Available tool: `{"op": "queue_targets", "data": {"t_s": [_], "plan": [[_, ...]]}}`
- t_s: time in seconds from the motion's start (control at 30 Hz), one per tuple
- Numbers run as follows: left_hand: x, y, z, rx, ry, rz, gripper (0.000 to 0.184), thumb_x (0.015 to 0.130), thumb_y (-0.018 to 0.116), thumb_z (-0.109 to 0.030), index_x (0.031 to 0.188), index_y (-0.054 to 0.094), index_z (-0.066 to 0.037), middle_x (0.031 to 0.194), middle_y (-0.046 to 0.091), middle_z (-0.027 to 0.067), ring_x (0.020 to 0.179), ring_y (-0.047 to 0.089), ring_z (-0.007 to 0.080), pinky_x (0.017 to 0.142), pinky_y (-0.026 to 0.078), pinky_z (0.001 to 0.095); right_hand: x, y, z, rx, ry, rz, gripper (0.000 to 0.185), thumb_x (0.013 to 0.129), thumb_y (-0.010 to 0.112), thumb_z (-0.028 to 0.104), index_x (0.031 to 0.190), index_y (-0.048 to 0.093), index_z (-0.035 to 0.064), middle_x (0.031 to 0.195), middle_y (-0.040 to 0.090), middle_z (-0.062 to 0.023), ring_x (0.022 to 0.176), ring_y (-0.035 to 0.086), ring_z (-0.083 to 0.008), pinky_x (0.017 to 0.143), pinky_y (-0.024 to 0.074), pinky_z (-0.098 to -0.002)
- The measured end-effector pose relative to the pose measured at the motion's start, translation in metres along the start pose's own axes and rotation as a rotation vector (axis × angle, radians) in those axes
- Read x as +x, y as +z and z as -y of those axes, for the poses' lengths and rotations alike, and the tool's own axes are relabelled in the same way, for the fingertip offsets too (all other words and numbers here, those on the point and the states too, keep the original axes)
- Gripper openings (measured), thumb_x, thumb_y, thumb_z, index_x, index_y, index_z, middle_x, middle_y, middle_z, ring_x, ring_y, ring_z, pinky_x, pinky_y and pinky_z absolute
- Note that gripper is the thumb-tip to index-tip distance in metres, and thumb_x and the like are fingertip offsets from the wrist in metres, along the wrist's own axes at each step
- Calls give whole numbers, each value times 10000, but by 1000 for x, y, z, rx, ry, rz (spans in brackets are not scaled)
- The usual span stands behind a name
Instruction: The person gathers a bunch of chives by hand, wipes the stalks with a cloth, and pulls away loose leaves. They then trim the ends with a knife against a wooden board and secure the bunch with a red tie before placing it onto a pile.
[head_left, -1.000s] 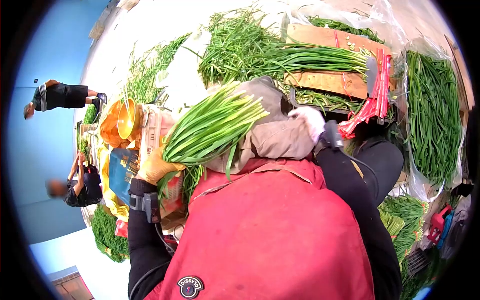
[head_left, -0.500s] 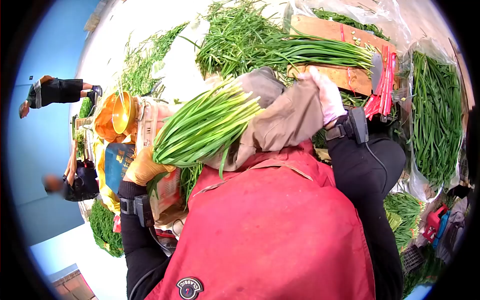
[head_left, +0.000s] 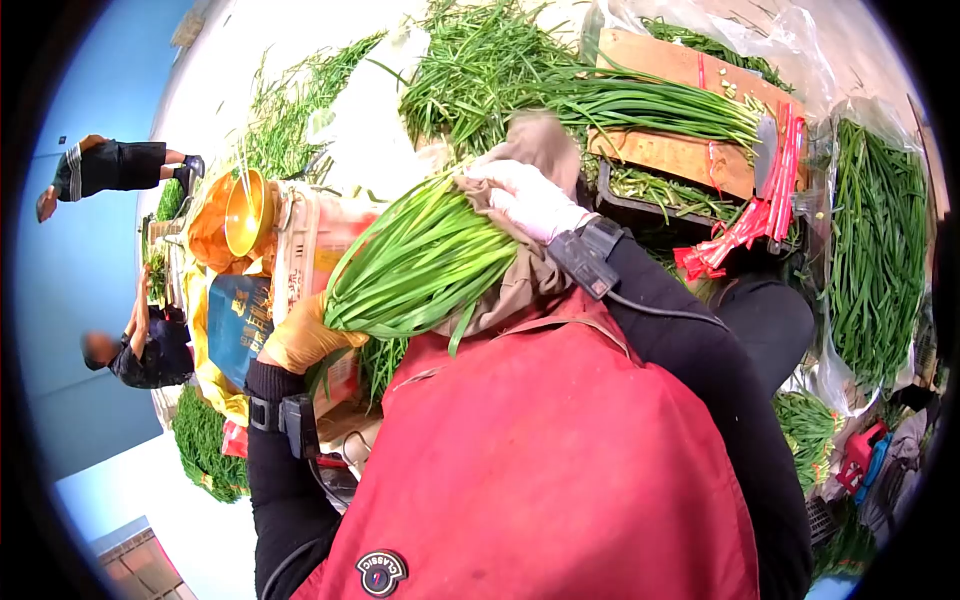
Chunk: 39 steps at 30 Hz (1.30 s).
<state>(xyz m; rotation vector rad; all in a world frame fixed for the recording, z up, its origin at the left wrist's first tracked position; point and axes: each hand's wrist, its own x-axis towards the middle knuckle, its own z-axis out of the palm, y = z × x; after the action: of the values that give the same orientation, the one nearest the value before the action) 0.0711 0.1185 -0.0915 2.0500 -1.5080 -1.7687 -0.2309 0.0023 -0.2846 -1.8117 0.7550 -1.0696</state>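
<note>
My left hand (head_left: 308,338), in a yellow glove, grips the leafy end of a bundle of long green stalks (head_left: 425,262) lying across my lap. In a white glove, my right hand (head_left: 528,200) is closed on a brown cloth (head_left: 540,150), folded over the pale ends of the bundle. The cloth also runs under the stalks. To the right, more green stalks (head_left: 660,105) rest on a wooden board (head_left: 650,150), beside a blade (head_left: 766,155) and red ties (head_left: 785,180).
A yellow bowl (head_left: 248,215) stands in a basket at the left. Plastic-wrapped greens (head_left: 875,250) lie at the far right, and a loose pile of greens (head_left: 480,75) is at the top. Two people (head_left: 120,165) are at the far left.
My right hand has moved left with the brown cloth, from near the board onto the pale stalk ends, and the cloth now covers them. My left hand keeps its hold on the bundle.
</note>
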Motion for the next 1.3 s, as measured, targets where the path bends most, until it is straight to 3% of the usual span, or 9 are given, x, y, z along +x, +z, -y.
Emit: {"op": "queue_targets", "data": {"t_s": [0.1,0.2,0.33,0.4,0.53,0.6,0.97,1.17,1.3], "plan": [[-8,2,-15,52,-16,-30,474,764,747,56,1212,615,-27,1103,686,23,988,609,93,888,492,259,-10,-33,15,87,690,266,325,931,457,82,1228,587,46,1000,671,-131,955,630,-229,903,487,-332],[-12,1,-4,81,47,-86,471,761,765,26,1206,618,-26,1098,688,18,980,610,90,883,495,259,-105,-6,-97,-294,647,308,259,923,515,175,1111,652,62,966,680,-129,905,632,-232,872,493,-326],[-11,2,2,81,14,-48,479,758,779,-17,1209,620,-33,1073,693,14,952,610,89,851,506,259,-117,-36,-54,-26,832,-265,213,922,560,184,1038,663,39,916,675,-83,841,630,-169,775,499,-295],[-8,1,3,166,57,-90,466,763,780,-31,1201,622,-34,1068,694,18,946,611,86,841,508,254,-82,-62,-18,415,707,-419,245,931,579,219,1079,642,34,911,672,-84,892,618,-158,827,492,-276],[-5,6,-1,205,127,-134,449,770,776,-42,1191,621,-36,1075,699,30,955,625,95,842,509,258,-11,-42,93,186,64,-282,279,922,600,266,1131,637,84,1004,668,-93,954,636,-188,865,494,-288],[-6,7,0,245,163,-133,445,774,776,-50,1191,622,-35,1071,702,37,953,630,100,842,510,261,-10,-8,77,-50,243,201,303,913,607,294,1148,641,107,1038,663,-97,969,643,-204,864,497,-292],[-6,16,10,298,283,-169,337,823,733,-66,1146,644,-20,1015,716,59,911,644,98,803,517,256,-92,-12,-108,-460,522,310,362,912,540,334,1020,667,13,944,683,-155,885,658,-313,818,500,-374],[-10,13,1,377,249,-109,339,853,717,-77,1174,629,-14,1063,705,80,952,653,132,830,521,273,-50,-42,32,659,391,-375,273,1009,471,179,1147,634,9,1048,676,-76,934,642,-158,850,523,-292],[-9,17,-3,-616,47,-19,299,910,591,4,1208,601,14,1112,676,113,979,651,157,850,537,283,-21,-18,69,-158,149,-43,232,883,618,166,1073,659,40,1020,673,-140,969,648,-275,888,501,-360]]}}
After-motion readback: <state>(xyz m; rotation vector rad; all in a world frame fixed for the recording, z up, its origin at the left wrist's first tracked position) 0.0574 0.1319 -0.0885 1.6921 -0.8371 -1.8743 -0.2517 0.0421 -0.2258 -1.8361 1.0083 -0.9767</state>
